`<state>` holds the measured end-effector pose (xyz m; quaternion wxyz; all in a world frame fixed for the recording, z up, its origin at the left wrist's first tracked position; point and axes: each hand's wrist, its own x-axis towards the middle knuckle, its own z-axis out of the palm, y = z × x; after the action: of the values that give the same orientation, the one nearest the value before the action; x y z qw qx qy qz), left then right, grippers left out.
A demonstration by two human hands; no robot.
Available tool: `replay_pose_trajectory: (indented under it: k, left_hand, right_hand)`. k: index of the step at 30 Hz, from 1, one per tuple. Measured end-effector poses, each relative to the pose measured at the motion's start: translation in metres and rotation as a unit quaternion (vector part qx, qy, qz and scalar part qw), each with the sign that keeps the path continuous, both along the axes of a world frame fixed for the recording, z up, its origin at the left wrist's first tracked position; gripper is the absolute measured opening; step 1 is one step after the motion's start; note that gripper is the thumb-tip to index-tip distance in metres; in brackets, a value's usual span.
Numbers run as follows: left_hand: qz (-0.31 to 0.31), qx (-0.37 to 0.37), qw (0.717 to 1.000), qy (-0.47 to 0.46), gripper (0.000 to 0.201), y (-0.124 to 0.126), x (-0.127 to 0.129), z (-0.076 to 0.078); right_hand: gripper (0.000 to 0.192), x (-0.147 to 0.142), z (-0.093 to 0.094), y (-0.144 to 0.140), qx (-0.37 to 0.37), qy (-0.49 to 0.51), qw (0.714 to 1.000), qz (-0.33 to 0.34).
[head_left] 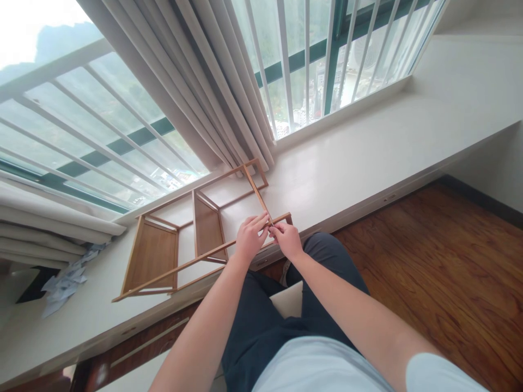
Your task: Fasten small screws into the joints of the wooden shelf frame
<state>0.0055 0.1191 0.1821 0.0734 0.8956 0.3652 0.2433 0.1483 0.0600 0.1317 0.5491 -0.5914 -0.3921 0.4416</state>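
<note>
Meeting at one wooden rack (207, 227), two hands (249, 238) (287, 239) pinch fingers (257, 220) — seemingly on one bar.

Bright, cool, diffuse daylight from the windows (271, 51) behind the rack (149, 256). Sky (24, 24) behind and left of rack blown to white; view through the glass hazy, washed out. Curtain (163, 49) behind rack backlit, folds shaded. Soft sheen on the sill (347, 163) right of rack. Floor (408, 272) farther right darker. Wide-angle stretch on the sleeve (437, 373), low right of rack. Fine detail at rack's near joint soft.
</note>
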Motion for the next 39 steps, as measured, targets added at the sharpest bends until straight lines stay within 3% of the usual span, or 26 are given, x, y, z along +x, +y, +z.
replay_pose_trajectory:
  k: [8,14,17,20,23,25,31,39]
  left_hand:
    - [0.017,-0.027,0.999,-0.036,0.038,-0.011,0.000,0.007]
    - [0.101,-0.042,0.977,-0.185,0.027,-0.049,0.003,0.019]
    - [0.185,-0.120,0.933,-0.284,0.023,-0.073,0.008,0.018]
    - [0.241,-0.268,0.873,-0.330,0.025,-0.087,0.014,0.010]
    - [0.249,-0.412,0.805,-0.346,0.030,-0.088,0.022,0.001]
    - [0.234,-0.469,0.768,-0.368,0.034,-0.083,0.028,-0.003]
    - [0.218,-0.533,0.695,-0.431,0.038,-0.069,0.038,-0.009]
    - [0.217,-0.571,0.635,-0.474,0.035,-0.059,0.046,-0.012]
  right_hand:
    - [0.023,0.004,-0.003,0.000,-0.002,0.006,1.000,0.021]
    - [0.024,0.004,-0.002,-0.010,0.001,0.021,0.999,0.025]
    - [0.026,0.005,-0.004,-0.024,0.001,0.029,0.999,0.034]
    - [0.027,0.007,-0.004,-0.040,0.006,0.025,0.998,0.049]
    - [0.030,0.010,0.001,-0.049,0.009,0.032,0.997,0.074]
    - [0.033,0.012,0.006,-0.050,0.006,0.039,0.995,0.086]
    - [0.034,0.018,0.015,-0.042,-0.026,0.056,0.993,0.100]
    - [0.029,0.022,0.021,-0.037,-0.041,0.008,0.993,0.109]
